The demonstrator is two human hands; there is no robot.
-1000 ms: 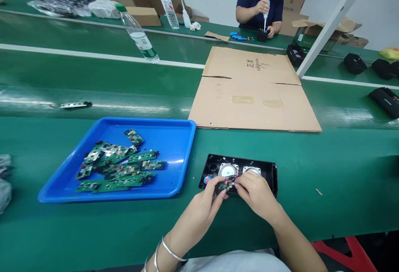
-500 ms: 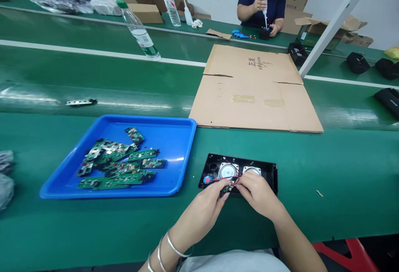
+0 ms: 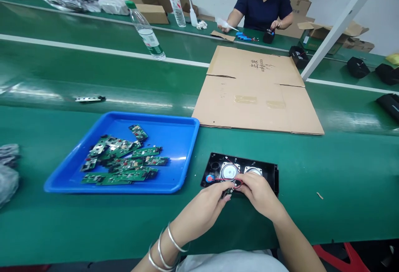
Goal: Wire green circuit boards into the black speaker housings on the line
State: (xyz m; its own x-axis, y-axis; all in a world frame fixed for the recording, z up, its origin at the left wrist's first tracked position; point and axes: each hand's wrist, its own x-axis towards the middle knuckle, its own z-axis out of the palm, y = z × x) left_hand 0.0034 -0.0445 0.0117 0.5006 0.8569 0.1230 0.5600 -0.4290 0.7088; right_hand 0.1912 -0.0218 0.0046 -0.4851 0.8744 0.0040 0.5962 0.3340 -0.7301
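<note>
On the green table in front of me lies a black speaker housing (image 3: 268,171) with two round silver speakers (image 3: 230,171) set in it. A blue round part (image 3: 210,178) sits at its left side, with red and black wires (image 3: 225,179) running from it to my fingers. My left hand (image 3: 209,202) pinches a small green circuit board (image 3: 229,192) over the housing's near edge. Close against it, my right hand (image 3: 259,193) has its fingers closed on the wires by the board. The fingertips partly hide the board and the wire ends.
A blue tray (image 3: 184,155) of circuit boards (image 3: 120,158) stands to the left. Flattened cardboard (image 3: 258,112) lies ahead, near a tilted water bottle (image 3: 146,33). Across the bench a co-worker (image 3: 264,4) holds a white squeeze bottle (image 3: 226,24). A white post (image 3: 338,25) rises at right.
The view has shifted slightly. Both my hands stay at the board and wires with small finger movements. The co-worker's squeeze bottle has moved away from the black part and is now tilted sideways.
</note>
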